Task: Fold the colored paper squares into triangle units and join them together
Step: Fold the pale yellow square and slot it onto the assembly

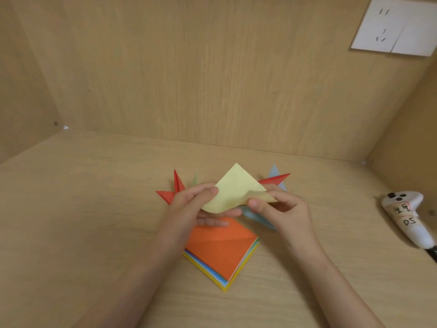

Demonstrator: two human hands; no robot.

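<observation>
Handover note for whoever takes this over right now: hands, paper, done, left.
Left hand and right hand both pinch the yellow sheet, bent, over the paper stack, orange on top.
Folded red units, a green unit and blue units lie on the desk behind the hands.
Done: several units folded; joined or not, cannot tell.
Left: fold yellow sheet, then stack, join all.

one head-worn wide view looks forward and down, close over the desk.

Both forearms, left grip and right grip are bare.
</observation>
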